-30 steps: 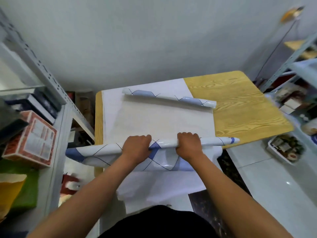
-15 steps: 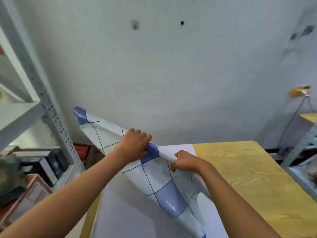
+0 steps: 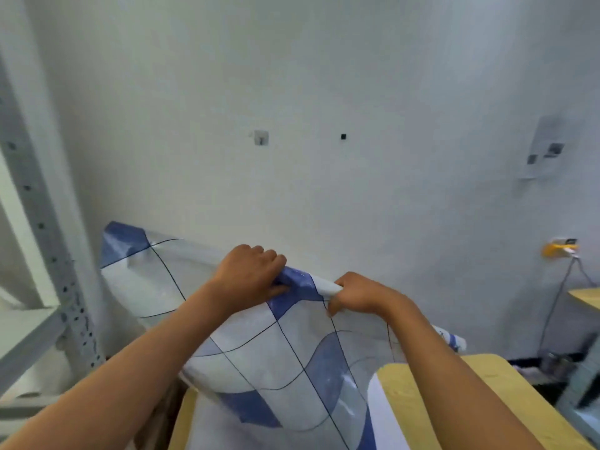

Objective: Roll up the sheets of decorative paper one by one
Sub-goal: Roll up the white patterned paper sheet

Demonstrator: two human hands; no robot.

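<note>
A sheet of decorative paper [image 3: 279, 362], white and grey with blue patches and thin dark lines, is lifted off the table and hangs loosely in front of the wall. Its top edge is partly rolled. My left hand [image 3: 250, 274] grips that rolled edge from above. My right hand [image 3: 360, 295] pinches the roll's white end a little to the right. One blue corner sticks up at the left. More white paper [image 3: 207, 430] lies flat on the wooden table [image 3: 431, 404] below.
A grey metal shelf rack [image 3: 42, 241] stands close on the left. A plain wall with a small hook [image 3: 260, 138] is right behind. A yellow socket with a cable [image 3: 560, 250] and another wooden surface [image 3: 587, 295] are at the right.
Both hands have lifted the partly rolled sheet from the table's near edge up into the air. The sheet has loosened and hangs down. The camera has tilted up toward the wall.
</note>
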